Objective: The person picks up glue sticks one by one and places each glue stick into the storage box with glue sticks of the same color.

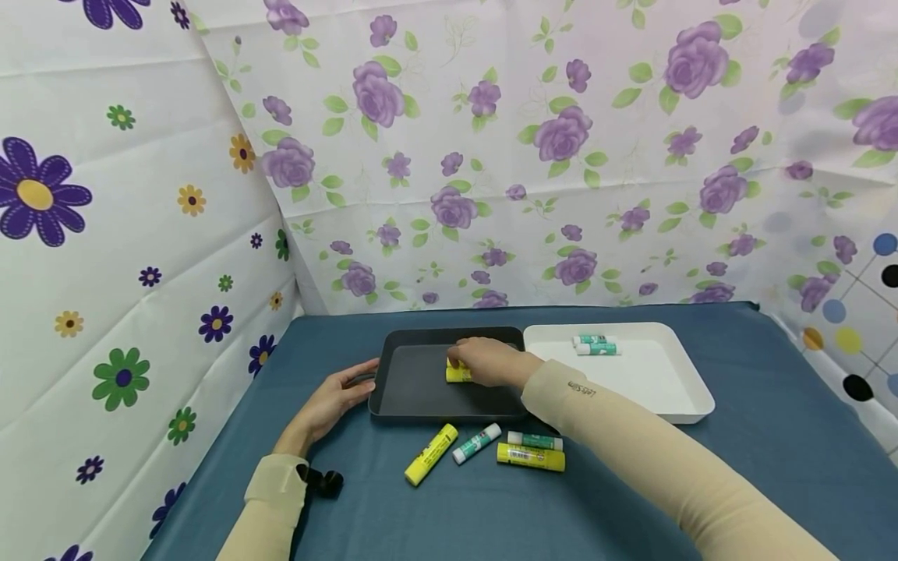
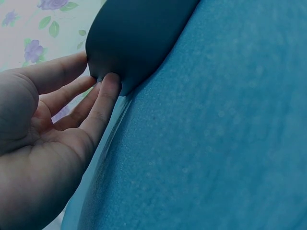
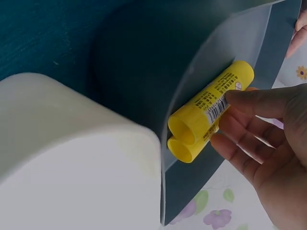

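The right hand (image 1: 496, 362) pinches a yellow tube (image 3: 199, 104) beside its twin (image 3: 182, 152), the left hand (image 1: 337, 401), fingers extended, apparently steadying the dark tray (image 1: 414, 382) beneath.

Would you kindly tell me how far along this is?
Two green sticks in the white tray look done. The right hand holds one yellow stick beside another in the dark tray. On the cloth, two yellow sticks and two green sticks seem left.

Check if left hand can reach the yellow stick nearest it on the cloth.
Probably yes: the yellow stick lies uncovered on the cloth, outside the dark tray; the left hand is touching that tray.
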